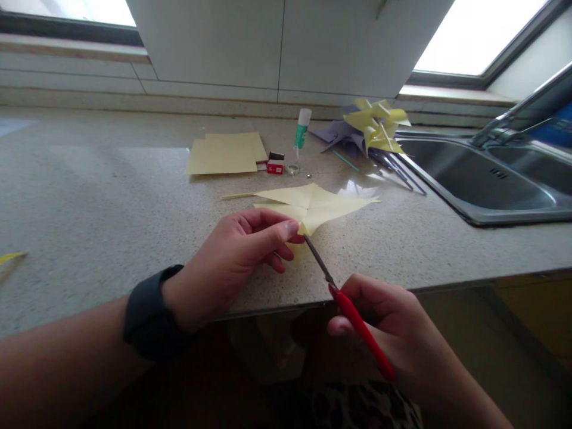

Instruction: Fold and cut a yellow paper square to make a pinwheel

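Observation:
A pale yellow sheet of paper, creased and slit in from its corners, is raised a little above the counter. My left hand, with a dark band on its wrist, pinches the near corner between thumb and fingers. In my right hand is a pair of scissors with red handles. Their blades point up and left, and the tips meet the paper's corner right beside my left thumb. Whether the tips are around the paper or only touching it, I cannot tell.
Yellow sheets lie stacked behind, next to a small red box and an upright glue stick. Yellow and purple paper pinwheels rest near the steel sink on the right. A yellow scrap is at far left.

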`<action>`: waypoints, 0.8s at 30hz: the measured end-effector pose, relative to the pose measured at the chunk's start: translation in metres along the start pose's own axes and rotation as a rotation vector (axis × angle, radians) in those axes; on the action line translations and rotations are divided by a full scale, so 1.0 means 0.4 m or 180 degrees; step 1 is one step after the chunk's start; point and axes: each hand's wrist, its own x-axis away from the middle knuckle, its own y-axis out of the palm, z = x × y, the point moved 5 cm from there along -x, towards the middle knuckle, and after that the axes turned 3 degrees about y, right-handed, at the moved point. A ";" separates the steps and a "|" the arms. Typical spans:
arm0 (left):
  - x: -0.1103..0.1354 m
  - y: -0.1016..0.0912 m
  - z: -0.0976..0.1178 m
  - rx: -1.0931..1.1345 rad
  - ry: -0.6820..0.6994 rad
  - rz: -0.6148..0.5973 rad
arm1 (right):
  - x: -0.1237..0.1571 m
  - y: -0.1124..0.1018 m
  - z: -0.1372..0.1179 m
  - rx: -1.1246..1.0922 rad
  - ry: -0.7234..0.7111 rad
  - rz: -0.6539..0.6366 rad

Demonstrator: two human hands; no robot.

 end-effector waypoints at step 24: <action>-0.002 -0.008 0.004 0.0261 0.0100 0.0362 | 0.022 0.002 0.003 -0.0688 0.0198 -0.0110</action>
